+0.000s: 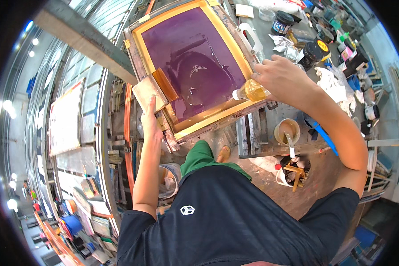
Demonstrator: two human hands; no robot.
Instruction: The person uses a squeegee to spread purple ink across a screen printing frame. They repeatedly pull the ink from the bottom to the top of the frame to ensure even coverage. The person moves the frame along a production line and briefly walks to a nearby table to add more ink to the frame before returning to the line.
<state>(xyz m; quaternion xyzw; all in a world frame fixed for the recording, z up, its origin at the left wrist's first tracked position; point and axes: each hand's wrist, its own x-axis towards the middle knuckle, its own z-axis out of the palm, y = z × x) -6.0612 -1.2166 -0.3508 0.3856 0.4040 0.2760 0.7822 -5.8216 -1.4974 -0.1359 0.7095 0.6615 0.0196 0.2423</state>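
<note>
A printing screen (164, 40) with purple mesh and a yellow-taped border lies in front of me. A glossy wet patch (208, 88) spreads over its middle, around a small pale curved design (198, 69). My left hand (151, 122) grips the wooden handle of a squeegee (147, 94), its amber blade over the screen's left edge. My right hand (281, 79) holds a clear bottle (254, 90) of yellow liquid at the screen's right edge. The bottle is tipped on its side, with its white mouth toward the mesh. Whether liquid is flowing out I cannot tell.
A slanting metal beam (88, 37) meets the screen's left side. To the right, a worktable carries a tub (287, 131) with a stirrer, black jars (281, 22), crumpled white rags (331, 86) and a white jug (251, 39). A bucket (168, 179) stands low beside my left arm.
</note>
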